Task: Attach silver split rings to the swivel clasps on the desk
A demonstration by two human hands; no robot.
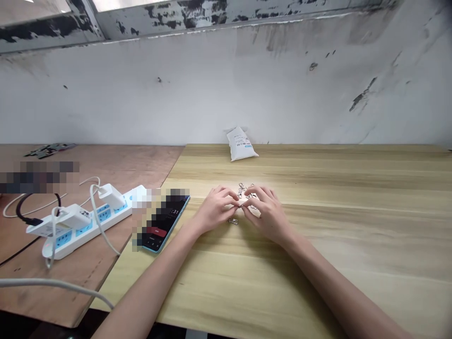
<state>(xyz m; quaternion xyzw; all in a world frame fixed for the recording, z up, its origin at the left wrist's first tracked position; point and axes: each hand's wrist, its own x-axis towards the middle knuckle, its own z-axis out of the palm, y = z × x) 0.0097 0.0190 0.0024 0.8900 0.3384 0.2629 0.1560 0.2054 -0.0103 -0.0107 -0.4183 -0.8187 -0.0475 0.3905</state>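
Over the light wooden tabletop [353,212], my left hand [216,210] and my right hand [269,214] meet fingertip to fingertip. Both are closed in a pinch on a small metal keychain part, mostly covered by the fingers. Just below my left fingertips is a silver keychain clasp [233,221]; whether it joins the pinched part I cannot tell. Several more silver clasps and rings [241,189] lie in a small pile behind the fingertips, partly hidden by my right hand.
A phone [163,231] lies left of my left forearm. Further left, a white power strip [97,223] with plugged-in chargers and cables rests on a brown table [116,162]. A white plastic packet [241,145] sits at the back against the wall [197,94].
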